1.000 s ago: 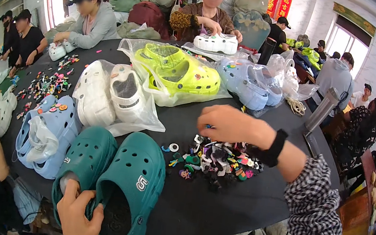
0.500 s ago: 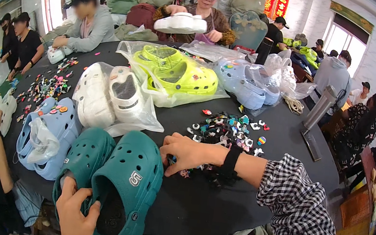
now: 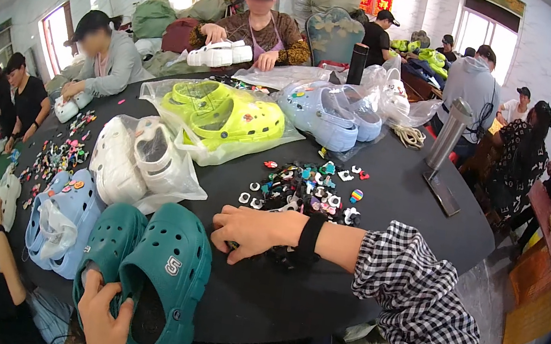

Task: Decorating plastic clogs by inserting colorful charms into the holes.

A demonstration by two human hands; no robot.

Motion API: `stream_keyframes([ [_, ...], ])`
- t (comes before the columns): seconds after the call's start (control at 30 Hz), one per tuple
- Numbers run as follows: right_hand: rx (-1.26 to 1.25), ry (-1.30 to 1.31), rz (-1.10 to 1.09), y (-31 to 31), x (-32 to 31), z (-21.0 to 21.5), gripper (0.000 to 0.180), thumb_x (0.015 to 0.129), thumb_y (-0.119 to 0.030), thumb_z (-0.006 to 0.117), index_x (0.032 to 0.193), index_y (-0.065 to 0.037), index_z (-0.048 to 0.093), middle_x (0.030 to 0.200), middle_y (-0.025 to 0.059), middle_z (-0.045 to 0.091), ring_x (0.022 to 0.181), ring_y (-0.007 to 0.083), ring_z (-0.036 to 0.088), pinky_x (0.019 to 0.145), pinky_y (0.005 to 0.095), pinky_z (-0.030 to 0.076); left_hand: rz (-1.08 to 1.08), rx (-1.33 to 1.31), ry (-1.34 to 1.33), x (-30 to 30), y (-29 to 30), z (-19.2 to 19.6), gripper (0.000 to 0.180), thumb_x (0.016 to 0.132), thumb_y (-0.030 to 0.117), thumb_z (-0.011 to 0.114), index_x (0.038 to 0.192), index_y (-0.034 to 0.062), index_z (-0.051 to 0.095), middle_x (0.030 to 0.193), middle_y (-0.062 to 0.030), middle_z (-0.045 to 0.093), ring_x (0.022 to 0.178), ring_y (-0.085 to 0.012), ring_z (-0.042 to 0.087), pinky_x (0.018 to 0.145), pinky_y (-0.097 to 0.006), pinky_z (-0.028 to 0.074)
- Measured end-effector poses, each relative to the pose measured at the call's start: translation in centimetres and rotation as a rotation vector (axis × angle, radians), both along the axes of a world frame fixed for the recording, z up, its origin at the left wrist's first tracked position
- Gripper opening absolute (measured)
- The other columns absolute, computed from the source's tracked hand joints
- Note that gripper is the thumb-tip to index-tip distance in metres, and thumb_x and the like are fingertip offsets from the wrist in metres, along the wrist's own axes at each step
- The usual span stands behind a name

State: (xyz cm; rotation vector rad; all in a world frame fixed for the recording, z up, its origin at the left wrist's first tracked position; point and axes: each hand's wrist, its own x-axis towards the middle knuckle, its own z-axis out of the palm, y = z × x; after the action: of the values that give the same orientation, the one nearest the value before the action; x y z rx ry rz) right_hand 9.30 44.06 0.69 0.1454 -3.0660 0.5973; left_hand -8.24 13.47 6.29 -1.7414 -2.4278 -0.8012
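While the left hand (image 3: 105, 316) pinches the green clogs (image 3: 170, 245) on the dark table (image 3: 265, 306), the right hand (image 3: 259, 231), fingers curled at the charm pile (image 3: 302, 188), closed or not I can't tell, should sift gently.

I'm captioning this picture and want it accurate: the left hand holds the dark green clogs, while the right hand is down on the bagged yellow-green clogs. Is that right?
Not quite: the head view shows the right hand down at the near edge of the pile of small charms. The left hand does hold the dark green clogs.
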Motion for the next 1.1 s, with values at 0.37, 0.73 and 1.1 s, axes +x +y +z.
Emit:
stream_keyframes([
  [0.37, 0.187, 0.251, -0.192, 3.4, 9.2, 4.3, 0.019, 0.081, -0.017, 0.071, 0.096, -0.008, 0.063, 0.099, 0.0091, 0.059, 0.101, 0.0299, 0.058, 0.088, 0.0433, 0.049, -0.010, 0.015, 0.044, 0.9, 3.8, 1.8, 0.024, 0.072, 0.005, 0.071, 0.090, -0.0068, 0.062, 0.091, -0.0178, 0.049, 0.081, -0.0385, 0.058, 0.070, -0.042, 0.046],
  [0.73, -0.096, 0.370, -0.502, 5.2, 17.5, 1.3, 0.021, 0.089, -0.010, 0.067, 0.109, -0.007, 0.060, 0.124, 0.0122, 0.056, 0.118, 0.0321, 0.055, 0.098, 0.0405, 0.047, -0.217, -0.343, 0.158, 1.9, 5.7, 5.8, 0.036, 0.079, 0.020, 0.075, 0.111, 0.0047, 0.067, 0.099, -0.0155, 0.062, 0.085, -0.0361, 0.065, 0.072, -0.044, 0.051],
  [1.1, -0.117, 0.331, -0.671, 5.2, 19.7, 2.2, 0.029, 0.092, -0.011, 0.064, 0.121, -0.007, 0.061, 0.137, 0.0157, 0.053, 0.118, 0.0351, 0.058, 0.099, 0.0411, 0.049, -0.687, -0.255, 0.063, 11.0, 21.7, 15.9, 0.027, 0.091, 0.018, 0.062, 0.109, -0.0013, 0.069, 0.087, -0.0116, 0.070, 0.072, -0.0173, 0.067, 0.067, -0.032, 0.051],
])
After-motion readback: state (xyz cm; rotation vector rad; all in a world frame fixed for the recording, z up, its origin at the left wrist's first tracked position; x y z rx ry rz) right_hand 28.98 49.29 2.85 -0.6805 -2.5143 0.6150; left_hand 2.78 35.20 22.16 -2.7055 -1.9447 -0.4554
